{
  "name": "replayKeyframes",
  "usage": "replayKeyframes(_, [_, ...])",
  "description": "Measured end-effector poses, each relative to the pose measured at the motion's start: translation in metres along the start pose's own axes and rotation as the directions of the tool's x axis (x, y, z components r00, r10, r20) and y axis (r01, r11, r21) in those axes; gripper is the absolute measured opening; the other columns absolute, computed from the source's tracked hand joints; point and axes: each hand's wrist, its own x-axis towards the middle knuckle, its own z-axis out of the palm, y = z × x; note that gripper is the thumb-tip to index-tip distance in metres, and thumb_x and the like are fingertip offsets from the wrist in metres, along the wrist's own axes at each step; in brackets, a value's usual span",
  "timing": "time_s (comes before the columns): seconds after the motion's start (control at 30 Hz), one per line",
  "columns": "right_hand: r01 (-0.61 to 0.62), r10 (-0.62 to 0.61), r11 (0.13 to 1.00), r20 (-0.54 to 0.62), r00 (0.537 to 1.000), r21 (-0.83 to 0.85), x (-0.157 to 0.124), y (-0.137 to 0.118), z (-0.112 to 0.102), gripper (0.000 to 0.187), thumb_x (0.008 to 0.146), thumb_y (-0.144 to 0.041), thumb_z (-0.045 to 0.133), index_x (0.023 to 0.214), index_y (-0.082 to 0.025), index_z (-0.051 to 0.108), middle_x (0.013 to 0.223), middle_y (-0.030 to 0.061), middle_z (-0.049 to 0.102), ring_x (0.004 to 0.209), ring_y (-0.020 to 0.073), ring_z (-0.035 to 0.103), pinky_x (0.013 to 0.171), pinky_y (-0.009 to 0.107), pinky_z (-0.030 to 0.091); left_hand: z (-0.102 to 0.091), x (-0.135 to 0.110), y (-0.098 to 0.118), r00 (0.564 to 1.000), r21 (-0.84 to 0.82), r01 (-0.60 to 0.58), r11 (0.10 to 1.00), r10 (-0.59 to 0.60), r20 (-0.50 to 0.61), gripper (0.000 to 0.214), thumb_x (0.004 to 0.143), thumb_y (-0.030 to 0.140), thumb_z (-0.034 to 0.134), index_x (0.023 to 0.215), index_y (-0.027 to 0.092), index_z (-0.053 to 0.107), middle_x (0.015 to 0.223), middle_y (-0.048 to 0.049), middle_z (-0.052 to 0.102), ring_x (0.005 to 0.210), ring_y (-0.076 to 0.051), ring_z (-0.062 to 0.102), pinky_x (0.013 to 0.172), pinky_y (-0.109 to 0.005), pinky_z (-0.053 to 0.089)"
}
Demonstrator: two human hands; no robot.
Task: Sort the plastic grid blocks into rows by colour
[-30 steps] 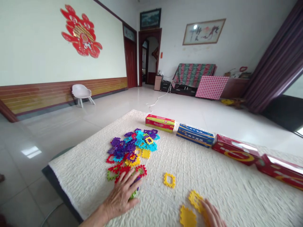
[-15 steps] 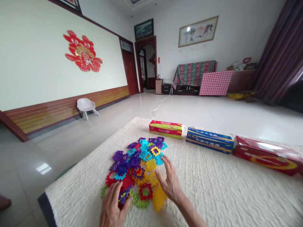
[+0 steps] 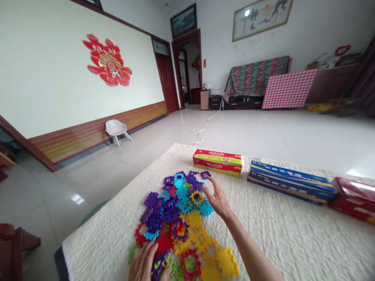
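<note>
Right now the right hand [image 3: 218, 199] is up at the far side of the pile of toy tiles [image 3: 181, 218], with its fingers spread and a little bent. The fingertips touch the blue tiles [image 3: 187, 195] and a yellow frame tile [image 3: 197, 197] at the pile's far right edge. It is not pinching anything that I can see.

The left hand [image 3: 145, 265] is low, at the near edge of the pile. It lies flat and open on a red tile [image 3: 164, 242] and a purple tile [image 3: 159, 265], pressing down on them. Only part of this hand shows.

The pile sits on a white bumpy cloth [image 3: 278, 234] that covers the bench. It is long from near to far, running from the left hand up to the right hand. So the pile lies between the two hands. The yellow tiles [image 3: 205, 249] are close to the right arm, on the near right side. The purple tiles [image 3: 159, 208] are on the left side, nearer the left hand.

Farther back on the cloth lie a red and yellow box [image 3: 218, 162] and a blue box [image 3: 290, 187], well apart from both hands.
</note>
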Motion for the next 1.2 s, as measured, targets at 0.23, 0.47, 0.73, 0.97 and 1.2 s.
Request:
replayKeyframes(0.23, [-0.039,0.062,0.989,0.163,0.985,-0.139,-0.115,0.009,-0.055,0.076,0.082,-0.062,0.047,0.138,-0.012,0.042,0.145,0.0194,0.043,0.136,0.0311,0.038,0.109,0.048,0.035,-0.007,0.010,0.015,0.998,-0.041,0.056,0.998,-0.058,-0.033,0.065,0.078,0.041,0.066,0.134,0.018,0.044,0.120,-0.0145,0.065,0.110,-0.030,0.061,0.086,-0.042,0.050])
replayKeyframes(0.47, [0.028,0.118,0.888,0.287,0.951,-0.459,-0.198,-0.009,-0.007,0.098,0.057,-0.036,0.072,0.145,-0.014,0.035,0.155,0.0176,0.024,0.143,0.0404,0.013,0.113,0.061,0.015,-0.011,0.021,0.020,0.993,-0.136,0.106,0.985,-0.113,-0.038,0.061,0.081,0.042,0.063,0.133,0.015,0.046,0.125,-0.0174,0.060,0.113,-0.031,0.058,0.086,-0.044,0.050])
replayKeyframes(0.73, [0.194,-0.164,0.937,0.125,0.979,-0.292,-0.175,-0.038,0.066,0.086,0.064,-0.011,0.059,0.144,-0.019,0.029,0.155,0.0143,0.024,0.144,0.0325,0.018,0.112,0.053,0.030,-0.001,0.062,-0.021,0.997,-0.240,0.065,0.969,-0.053,0.056,0.061,0.081,0.043,0.063,0.133,0.016,0.046,0.117,-0.0134,0.064,0.108,-0.027,0.060,0.090,-0.040,0.051])
replayKeyframes(0.97, [0.257,-0.266,0.939,-0.006,0.964,-0.227,-0.138,-0.055,0.066,0.065,0.083,-0.022,0.054,0.143,-0.024,0.028,0.153,0.0120,0.027,0.142,0.0290,0.026,0.111,0.052,0.033,0.004,0.084,-0.072,0.988,-0.213,0.152,0.965,-0.156,-0.003,0.061,0.081,0.045,0.063,0.132,0.016,0.045,0.116,-0.0154,0.062,0.105,-0.029,0.059,0.091,-0.044,0.048])
replayKeyframes(1.2, [-0.032,-0.045,0.951,-0.241,0.969,-0.308,-0.098,-0.011,0.068,0.057,0.086,-0.043,0.050,0.134,-0.015,0.039,0.141,0.0219,0.039,0.136,0.0398,0.029,0.105,0.065,0.029,0.023,0.070,-0.098,0.921,-0.171,0.382,0.908,-0.357,0.156,0.055,0.085,0.049,0.053,0.127,0.013,0.050,0.116,-0.0163,0.064,0.108,-0.031,0.060,0.090,-0.046,0.048])
